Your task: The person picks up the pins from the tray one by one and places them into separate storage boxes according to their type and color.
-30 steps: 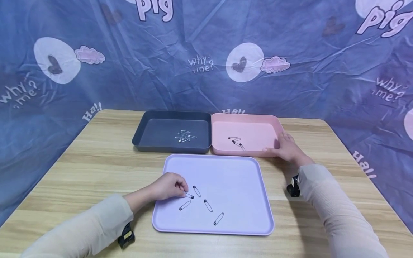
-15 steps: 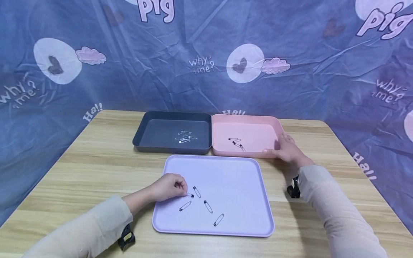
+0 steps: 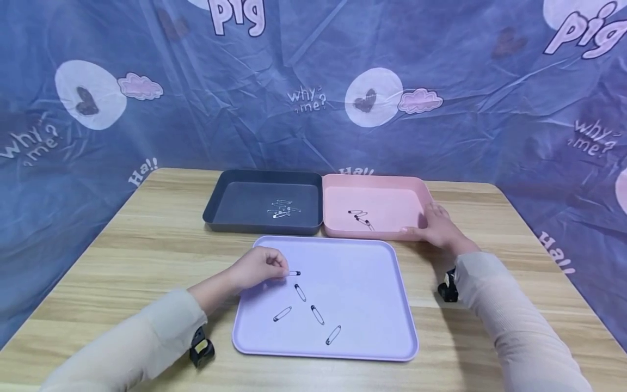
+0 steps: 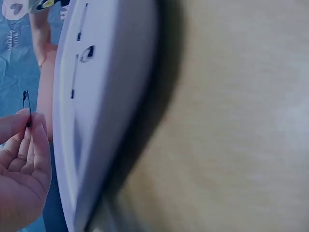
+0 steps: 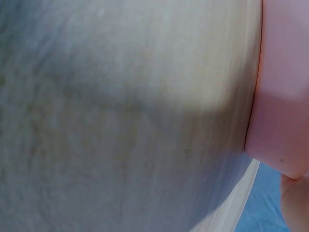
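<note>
Between thumb and fingertips my left hand (image 3: 262, 267) pinches a safety pin (image 3: 295, 273), black end pointing right, over the left part of the lilac tray (image 3: 362, 288). The left wrist view shows this safety pin (image 4: 26, 108) raised off the tray. Several black-ended safety pins (image 3: 317, 315) lie spread on the lilac tray. At the front right corner of the pink tray (image 3: 387, 198), my right hand (image 3: 441, 228) grips the walls, thumb at the front and fingers over the right side. A few black-ended safety pins (image 3: 362, 220) lie inside the pink tray.
A dark grey tray (image 3: 240, 204) stands against the pink one's left side, with a small heap of silver safety pins (image 3: 282, 208) in it. All the trays sit on a wooden table (image 3: 161, 245). Behind hangs a blue printed cloth (image 3: 235, 109).
My left hand has lifted the pinched safety pin from among the others and moved it slightly away from me, toward the far side. The right hand stays on the pink tray.
</note>
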Action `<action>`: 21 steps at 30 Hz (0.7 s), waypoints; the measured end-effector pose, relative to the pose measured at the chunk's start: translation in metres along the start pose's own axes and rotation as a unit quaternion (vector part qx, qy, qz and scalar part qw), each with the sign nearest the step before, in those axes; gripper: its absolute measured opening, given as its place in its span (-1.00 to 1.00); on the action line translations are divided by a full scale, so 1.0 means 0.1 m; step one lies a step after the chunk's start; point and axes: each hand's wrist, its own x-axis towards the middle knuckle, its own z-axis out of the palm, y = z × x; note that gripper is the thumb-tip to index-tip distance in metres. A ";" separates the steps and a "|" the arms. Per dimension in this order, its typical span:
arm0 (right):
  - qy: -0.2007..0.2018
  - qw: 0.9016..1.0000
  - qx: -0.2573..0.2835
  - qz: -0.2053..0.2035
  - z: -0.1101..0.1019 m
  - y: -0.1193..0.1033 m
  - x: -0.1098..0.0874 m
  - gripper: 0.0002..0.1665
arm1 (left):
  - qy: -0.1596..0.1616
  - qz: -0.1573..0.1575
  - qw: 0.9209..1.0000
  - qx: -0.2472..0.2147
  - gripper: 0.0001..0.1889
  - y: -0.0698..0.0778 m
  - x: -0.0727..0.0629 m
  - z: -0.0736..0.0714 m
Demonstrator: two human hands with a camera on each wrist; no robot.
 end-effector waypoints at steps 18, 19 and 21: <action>-0.006 1.000 -0.004 0.010 -0.01 0.00 0.00 0.33 | 0.038 -0.022 0.997 -0.058 -0.92 0.33 0.44 -0.01; -0.005 1.000 -0.006 0.008 -0.01 0.00 0.00 0.33 | 0.036 -0.022 0.997 -0.061 -0.93 0.35 0.47 0.00; -0.004 1.000 -0.008 0.006 -0.01 -0.01 0.00 0.33 | 0.032 -0.020 0.997 -0.066 -0.93 0.38 0.52 0.01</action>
